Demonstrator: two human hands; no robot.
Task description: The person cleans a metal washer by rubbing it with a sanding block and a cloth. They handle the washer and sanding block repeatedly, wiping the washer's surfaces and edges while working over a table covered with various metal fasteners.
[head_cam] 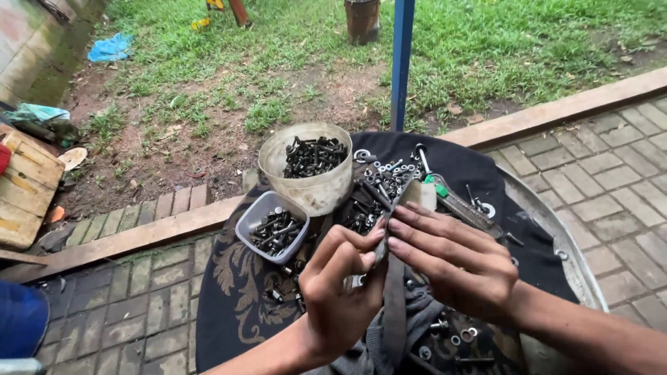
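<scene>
Bolt (381, 246), I think, though it's mostly hidden, sits pinched between my left hand (340, 281) and right hand (455, 260), fingers closed round it above the black cloth (229, 292); I'd grip firmly, twisting slowly.

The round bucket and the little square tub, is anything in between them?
Nothing lies between. In the head view the round bucket of bolts overlaps the small grey tub at its lower left edge, so no cloth shows between them.
</scene>
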